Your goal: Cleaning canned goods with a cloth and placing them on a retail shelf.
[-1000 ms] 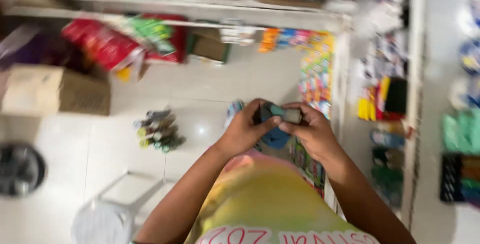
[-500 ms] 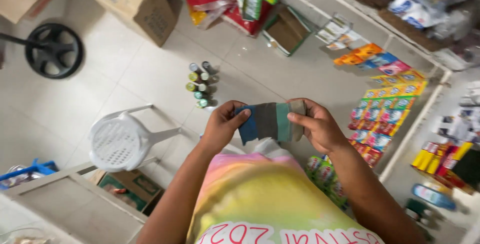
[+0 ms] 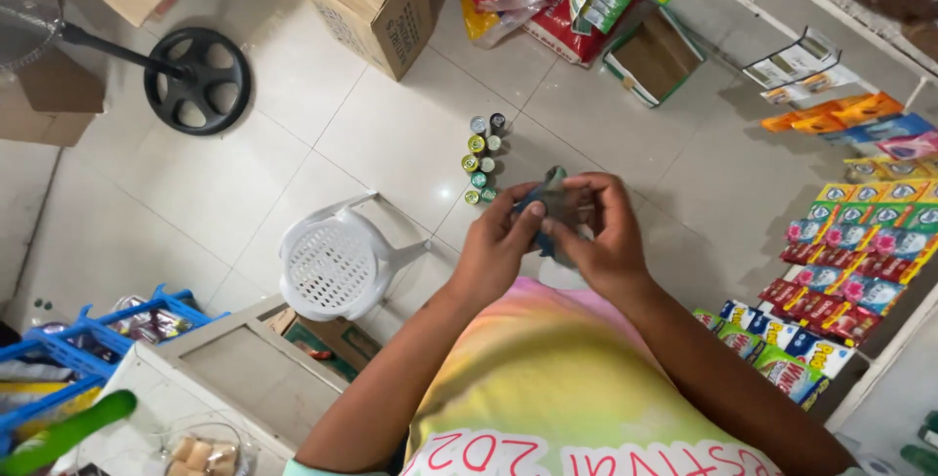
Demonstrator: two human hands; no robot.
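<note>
**Both hands pinching a small dark bundle over the shop floor**

At the centre of the frame, we are holding a small dark, bluish-green folded bundle (image 3: pixel 553 204) between both hands, above the tiled floor (image 3: pixel 244 193). Our left hand (image 3: pixel 498 246) is pinching its near edge with thumb and fingers curled in; our right hand (image 3: pixel 608 237) is closing over its top and far side, fingers bent around it. We cannot tell what the bundle is, as the fingers are covering most of it.

Directly beyond our hands, a cluster of small cans (image 3: pixel 481 158) is standing on the floor, and a white plastic stool (image 3: pixel 337 263) is sitting left of centre. Packets (image 3: pixel 850 271) are lying in rows at the right edge.

We are judging the hold as shallow: if either pinch is loosening, the bundle could be slipping out and dropping among the cans, since nothing is supporting it from below.
</note>
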